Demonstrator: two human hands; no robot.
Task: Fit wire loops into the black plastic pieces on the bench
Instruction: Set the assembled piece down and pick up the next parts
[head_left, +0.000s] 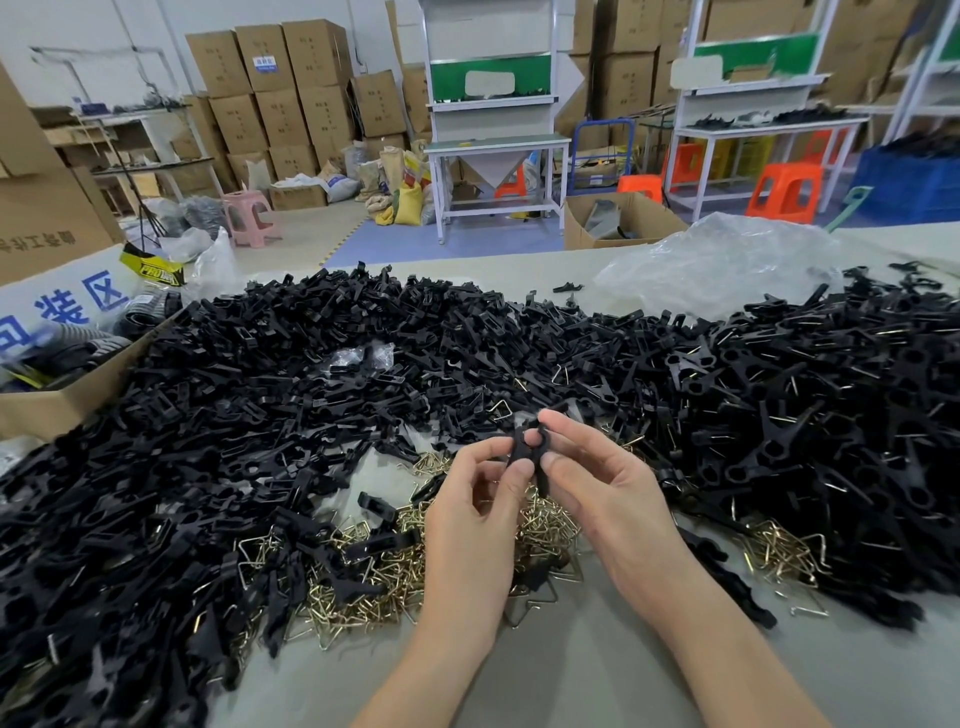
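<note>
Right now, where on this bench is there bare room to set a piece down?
Bare bench lies along the near edge, bordered by the wire loops and, at right, the black pieces. A narrow strip runs behind the pile, beside the clear bag. Everywhere between is crowded.

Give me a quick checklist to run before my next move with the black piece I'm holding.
1. The black plastic piece is held off the bench: ok.
2. The left hand pinches its lower part: ok.
3. The right hand pinches its upper end: ok.
4. A loop is seated in it: cannot tell, fingers hide it.
5. Loose wire loops lie just below the hands: ok.
</note>
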